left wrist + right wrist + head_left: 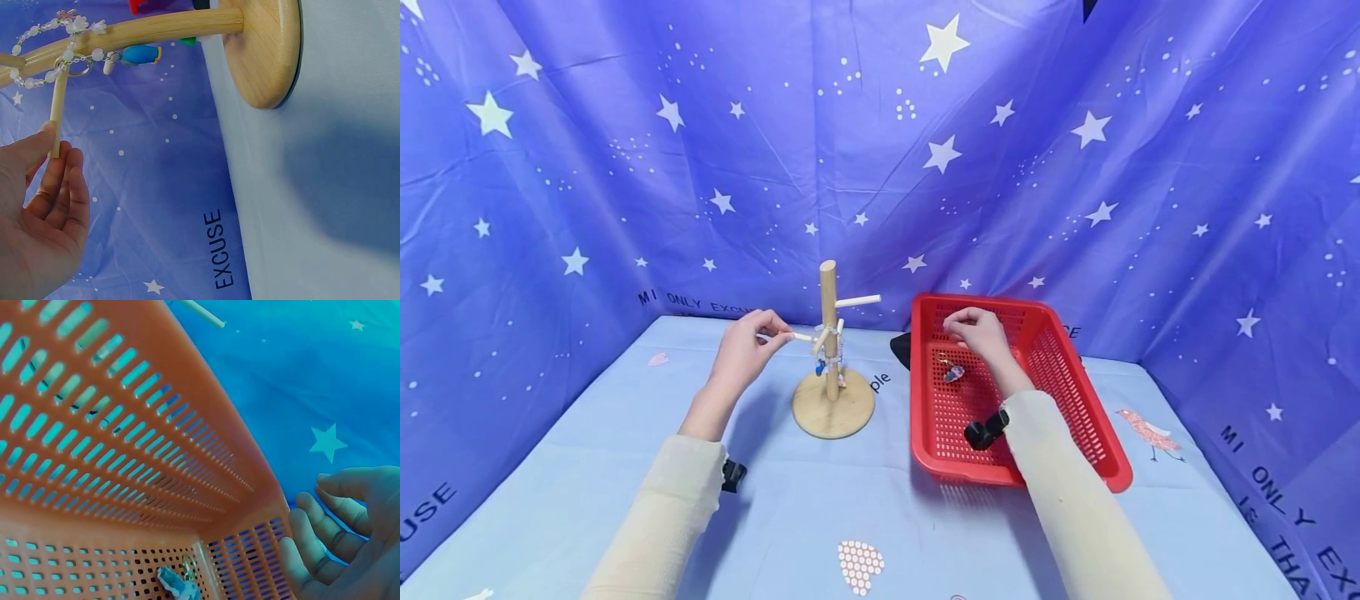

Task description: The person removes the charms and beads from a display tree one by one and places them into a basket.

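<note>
My left hand [747,346] pinches the end of a thin peg [57,109] that sticks out of a wooden stand [828,292] with a round base. A beaded bracelet [78,25] with white flower beads hangs around the post and that peg in the left wrist view. Below it dangles a keyring charm with a blue figure [141,55]. Over the red basket [921,400] is my right hand [981,333], its fingers loosely bent and holding nothing. On the basket's floor lies a small keychain [953,374] with a gold clasp and a bluish, pinkish charm.
Another bare peg [859,301] points right from the stand's upper post. A black object [901,349] lies behind the basket's left side. A light blue printed cloth [805,517] covers the table, and a starry blue curtain [775,150] hangs close behind and around it.
</note>
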